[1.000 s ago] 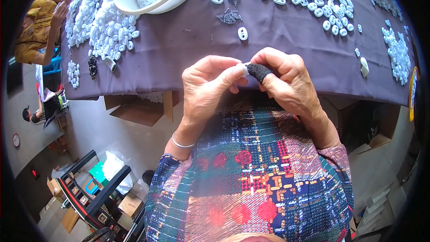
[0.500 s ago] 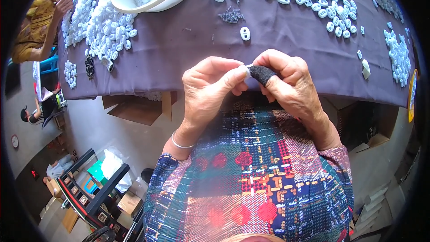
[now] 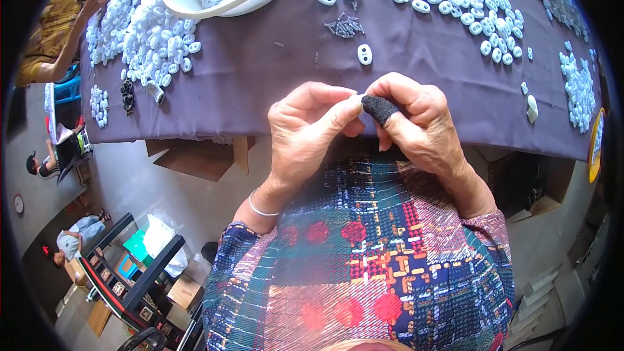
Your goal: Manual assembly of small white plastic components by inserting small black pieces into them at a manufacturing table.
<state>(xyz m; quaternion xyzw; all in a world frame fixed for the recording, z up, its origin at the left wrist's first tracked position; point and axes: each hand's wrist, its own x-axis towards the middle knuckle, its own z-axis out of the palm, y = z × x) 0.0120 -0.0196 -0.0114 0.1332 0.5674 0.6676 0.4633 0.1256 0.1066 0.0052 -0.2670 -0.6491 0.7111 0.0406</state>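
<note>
Over the near edge of the table, my left hand [image 3: 304, 125] and my right hand [image 3: 419, 120] meet at the fingertips. Both are closed in a pinch on a small white plastic piece [image 3: 359, 97], mostly hidden by the fingers. A black fabric sleeve [image 3: 379, 109] covers my right thumb. Just beyond my hands lies one white oval cord lock [image 3: 364, 54] with two holes. Behind it is a small heap of thin metal springs [image 3: 344, 27]. Many more white oval cord locks [image 3: 484, 16] are spread at the far right.
A cream bowl [image 3: 229, 8] of white pieces stands at the back left, beside a large pile of small white parts [image 3: 159, 45]. Another pile [image 3: 577, 81] lies by the right edge. Cardboard boxes [image 3: 201, 159] sit under the purple-grey tablecloth [image 3: 240, 91]. Another person's arm [image 3: 68, 49] is at far left.
My fingertips have drawn closer, so less of the white piece shows. The table has shifted slightly in view. At the far left, the other person's hands have moved.
</note>
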